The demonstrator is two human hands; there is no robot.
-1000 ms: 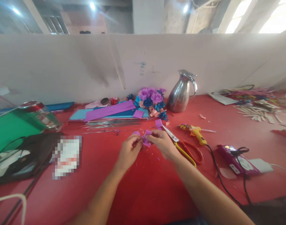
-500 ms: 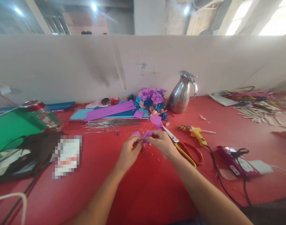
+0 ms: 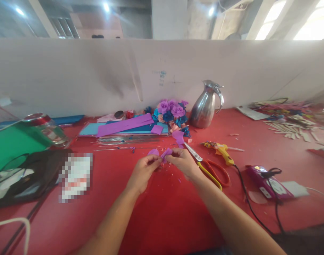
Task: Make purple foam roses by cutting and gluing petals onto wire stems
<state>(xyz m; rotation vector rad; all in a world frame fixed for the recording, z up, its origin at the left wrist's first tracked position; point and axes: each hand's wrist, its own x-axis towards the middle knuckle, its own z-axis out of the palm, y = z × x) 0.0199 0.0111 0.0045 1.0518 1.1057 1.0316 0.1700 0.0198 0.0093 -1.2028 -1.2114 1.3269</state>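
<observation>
A small folded piece of purple paper is pinched in the fingertips of my right hand. My left hand is closed with its thumb and fingertips meeting the lower left edge of that piece. Just beyond the left fingers shows another purple paper petal; whether it lies on the table or is held, I cannot tell. Past the right hand, a larger purple paper piece lies by the tips of the scissors, which have one yellow and one red handle.
Paper flowers and a steel jug stand against the wall. Thin wires lie before stacked coloured paper. At right are a yellow glue gun and a purple box with a cord; at left, a jar.
My left fingers have straightened and the hand has shifted slightly left, showing more of the petal behind it. My right hand stays almost in place with the purple paper.
</observation>
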